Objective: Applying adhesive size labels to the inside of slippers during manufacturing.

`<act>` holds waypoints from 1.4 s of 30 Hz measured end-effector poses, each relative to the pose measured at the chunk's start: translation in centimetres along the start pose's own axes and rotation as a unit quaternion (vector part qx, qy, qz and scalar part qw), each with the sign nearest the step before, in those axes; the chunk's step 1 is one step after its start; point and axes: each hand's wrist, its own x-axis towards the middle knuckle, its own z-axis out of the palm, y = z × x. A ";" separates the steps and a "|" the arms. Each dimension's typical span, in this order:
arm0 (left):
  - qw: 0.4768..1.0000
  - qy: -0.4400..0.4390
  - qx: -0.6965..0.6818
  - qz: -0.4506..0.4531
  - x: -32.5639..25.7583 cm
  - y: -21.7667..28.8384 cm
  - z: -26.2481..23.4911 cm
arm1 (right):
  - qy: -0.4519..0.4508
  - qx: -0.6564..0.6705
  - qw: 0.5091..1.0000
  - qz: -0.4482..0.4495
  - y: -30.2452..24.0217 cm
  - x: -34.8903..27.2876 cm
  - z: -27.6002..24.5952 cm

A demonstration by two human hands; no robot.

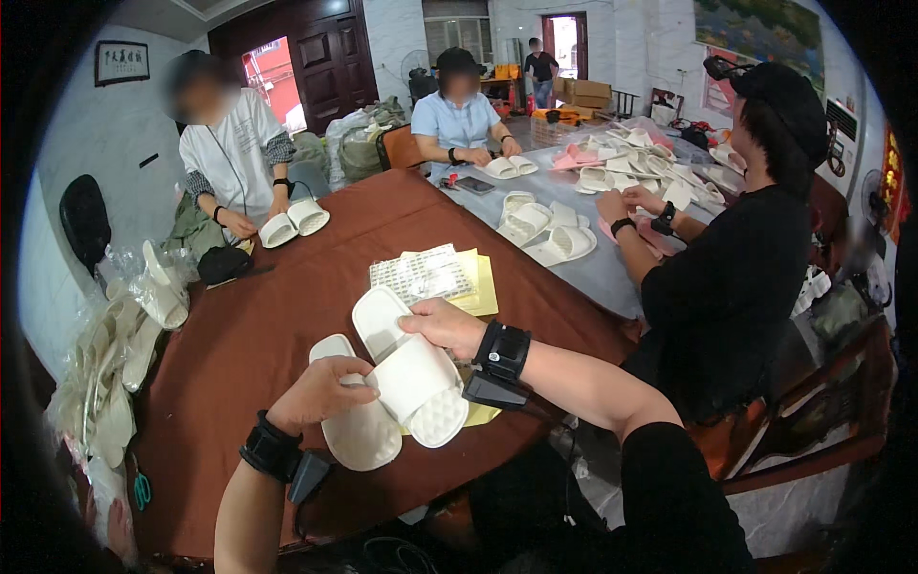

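Two cream-white slide slippers are in my hands above the brown-covered table. One slipper [416, 383] lies partly over the other slipper [363, 440], with its bumpy insole facing up. My right hand [448, 327] pinches the upper slipper at its side, thumb on the insole. From the left, my left hand [320, 390] is closed on the lower slipper, its fingertips close to the upper one's strap. Just beyond them lie a sheet of small printed labels [426, 275] and yellow backing paper [487, 287]. My palms hide parts of both slippers.
Plastic-wrapped slippers [115, 354] and teal-handled scissors [142, 491] sit along the left edge. A black cap [225, 265] lies farther back. Co-workers handle slippers across the table and at the right, where a grey table [473, 203] bears a slipper pile [650, 163].
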 end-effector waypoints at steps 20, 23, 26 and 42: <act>0.815 0.248 -0.524 0.007 -10.5 -1.5 -3.4 | -0.021 -0.131 0.988 -0.077 -2.4 -6.9 -1.3; 0.741 0.248 -0.624 -0.023 -10.4 -0.2 -2.1 | -0.015 -0.107 0.992 -0.062 -2.2 -7.1 -1.7; 0.707 0.256 -0.659 -0.023 -9.2 0.7 -0.5 | -0.030 -0.106 0.993 -0.047 -1.9 -7.1 -1.8; 0.580 0.284 -0.763 0.033 -2.2 -2.4 1.6 | -0.142 -0.191 0.962 -0.137 -0.5 -4.5 2.9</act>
